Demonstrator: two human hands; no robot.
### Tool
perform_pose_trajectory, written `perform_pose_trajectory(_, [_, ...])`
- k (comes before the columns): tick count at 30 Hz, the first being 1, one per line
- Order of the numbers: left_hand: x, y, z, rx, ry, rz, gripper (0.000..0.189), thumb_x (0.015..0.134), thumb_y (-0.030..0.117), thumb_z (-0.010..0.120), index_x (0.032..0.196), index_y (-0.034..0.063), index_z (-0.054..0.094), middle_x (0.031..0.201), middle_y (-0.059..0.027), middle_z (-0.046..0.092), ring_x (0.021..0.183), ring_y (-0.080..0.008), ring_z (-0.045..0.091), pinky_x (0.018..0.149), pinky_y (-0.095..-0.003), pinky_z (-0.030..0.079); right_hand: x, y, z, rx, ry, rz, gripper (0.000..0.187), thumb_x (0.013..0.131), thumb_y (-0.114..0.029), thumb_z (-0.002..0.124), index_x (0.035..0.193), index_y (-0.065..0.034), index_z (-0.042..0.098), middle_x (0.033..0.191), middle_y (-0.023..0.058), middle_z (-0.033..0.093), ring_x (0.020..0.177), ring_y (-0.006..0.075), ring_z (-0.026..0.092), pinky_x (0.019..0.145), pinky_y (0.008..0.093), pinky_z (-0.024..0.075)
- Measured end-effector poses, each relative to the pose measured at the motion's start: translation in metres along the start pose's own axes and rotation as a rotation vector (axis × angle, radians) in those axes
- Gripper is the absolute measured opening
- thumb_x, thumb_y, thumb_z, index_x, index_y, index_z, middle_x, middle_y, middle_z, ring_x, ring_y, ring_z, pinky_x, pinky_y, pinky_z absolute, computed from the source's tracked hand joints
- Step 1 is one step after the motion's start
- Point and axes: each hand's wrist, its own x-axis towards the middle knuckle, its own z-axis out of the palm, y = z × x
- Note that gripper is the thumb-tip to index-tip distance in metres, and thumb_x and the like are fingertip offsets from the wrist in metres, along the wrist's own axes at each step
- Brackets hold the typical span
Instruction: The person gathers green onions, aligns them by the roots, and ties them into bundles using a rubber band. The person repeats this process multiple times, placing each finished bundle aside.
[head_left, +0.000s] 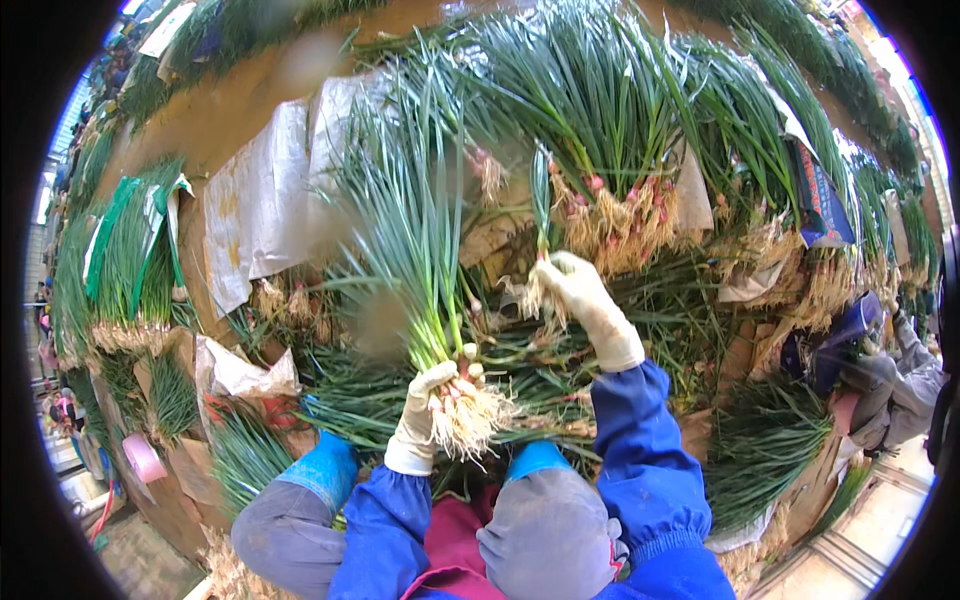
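My left hand (427, 405), in a pale work glove, is shut around a bunch of green onions (439, 315). Their long leaves point away from me, and the pale roots (466, 416) hang out below my fingers. Further forward and to the right, my gloved right hand (577, 292) grips a green onion (541, 202) near its base. Stringy roots (544, 300) dangle beside that hand. Beyond it lies a thick pile of green onions (600, 112) with reddish bulbs and their roots towards me.
Loose green leaves (660, 322) cover the ground before my knees. Whitish sacking (259, 195) lies ahead on the left, near a bundle with green strips (135, 247). A pink roll (144, 458) sits at far left. Another person (892, 382) is at far right, by more green onions (765, 442).
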Motion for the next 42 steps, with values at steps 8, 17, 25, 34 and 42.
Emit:
perform_pose_trajectory(8, [-0.009, -0.017, 0.003, 0.179, 0.101, -0.07, 0.035, 0.081, 0.006, 0.061, 0.114, 0.0056, 0.053, 0.095, -0.0067, 0.056, 0.089, -0.0213, 0.055, 0.087, -0.0364, 0.046, -0.124, 0.047, 0.017, 0.498, 0.142, 0.157, 0.026, 0.092, -0.026, 0.063, 0.094, -0.0008, 0.066, 0.074, -0.0012, 0.06, 0.061, 0.0051, 0.05, 0.055, 0.022, 0.0408])
perform_pose_trajectory(17, [-0.012, -0.022, 0.013, 0.298, 0.102, -0.086, 0.032, 0.083, 0.01, 0.062, 0.113, 0.004, 0.054, 0.099, -0.0088, 0.057, 0.092, -0.0236, 0.057, 0.085, -0.0359, 0.048, -0.144, 0.054, 0.003, 1.121, 0.235, 0.245, 0.023, 0.097, -0.023, 0.053, 0.106, -0.0022, 0.057, 0.075, 0.0035, 0.061, 0.054, 0.0048, 0.051, 0.04, 0.0144, 0.0313])
perform_pose_trajectory(25, [-0.01, -0.041, -0.007, 0.519, 0.184, -0.256, 0.027, 0.082, 0.013, 0.062, 0.106, -0.0007, 0.062, 0.115, -0.0156, 0.062, 0.106, -0.0245, 0.059, 0.095, -0.0346, 0.045, -0.162, 0.048, 0.055, 0.065, -0.219, 0.401, 0.038, 0.093, -0.038, 0.057, 0.091, -0.0022, 0.068, 0.083, 0.0025, 0.065, 0.079, 0.009, 0.058, 0.073, 0.0247, 0.0463])
perform_pose_trajectory(34, [-0.014, -0.04, 0.001, 0.496, 0.138, -0.207, 0.03, 0.081, 0.012, 0.062, 0.109, 0.0012, 0.06, 0.105, -0.0108, 0.063, 0.093, -0.0205, 0.061, 0.087, -0.0333, 0.049, -0.103, 0.064, 0.065, 0.804, -0.192, 0.337, 0.048, 0.096, -0.04, 0.051, 0.126, -0.0035, 0.05, 0.099, 0.0053, 0.062, 0.085, 0.0114, 0.059, 0.07, 0.0244, 0.0484])
perform_pose_trajectory(42, [-0.022, -0.041, -0.007, 0.412, 0.188, -0.175, 0.03, 0.078, 0.013, 0.066, 0.105, 0.0039, 0.058, 0.103, -0.0094, 0.062, 0.095, -0.0189, 0.06, 0.09, -0.0302, 0.045, -0.111, 0.057, 0.086, 1.315, -0.098, 0.43, 0.025, 0.096, -0.03, 0.056, 0.1, -0.0059, 0.06, 0.072, 0.0012, 0.058, 0.059, 0.0106, 0.053, 0.054, 0.0244, 0.0452])
